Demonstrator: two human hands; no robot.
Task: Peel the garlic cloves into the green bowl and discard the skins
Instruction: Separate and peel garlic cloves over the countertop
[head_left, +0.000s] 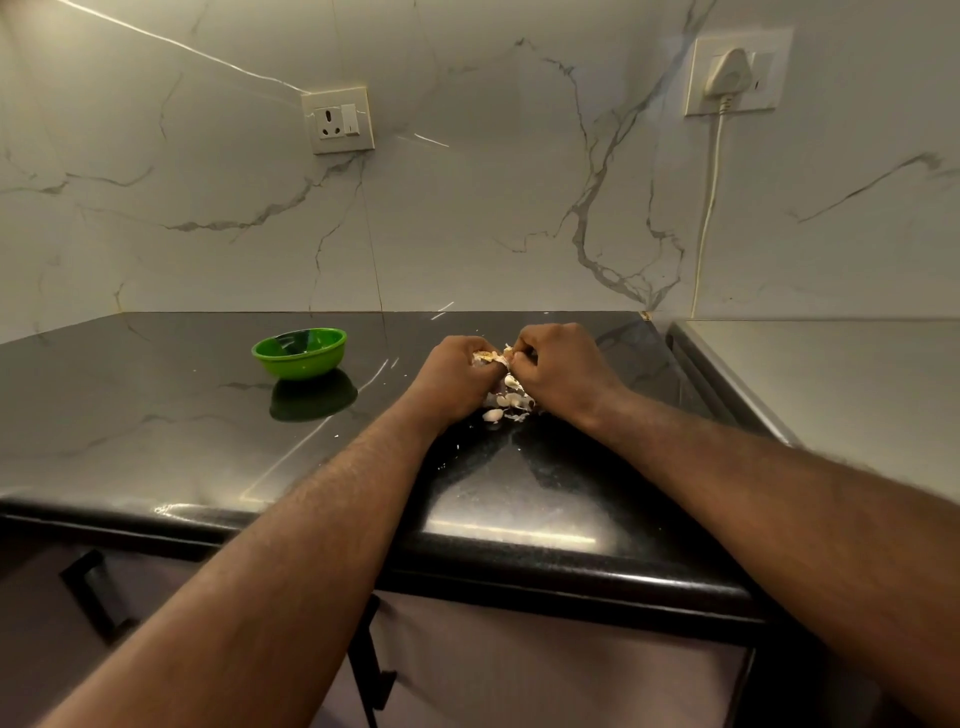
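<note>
The person's left hand (457, 379) curls its fingers round a small, papery white-and-tan piece of garlic (490, 357). It holds the piece just above the glossy black stone countertop (156, 405). The right hand (563, 364) meets it from the other side, and its thumb and fingertips pinch the garlic's loose skin where the two hands touch. Directly under the hands, a little heap of pale garlic cloves and torn skins (506, 402) lies on the counter, partly hidden by the left wrist.

The small round green plastic bowl (301, 364) stands upright on the counter well to the left of the hands, apart from the heap. What it contains cannot be made out.

On the white, grey-veined marble wall (467, 208) behind are a cream wall socket (337, 120) and a white plug (732, 70) with its cord hanging down.
</note>
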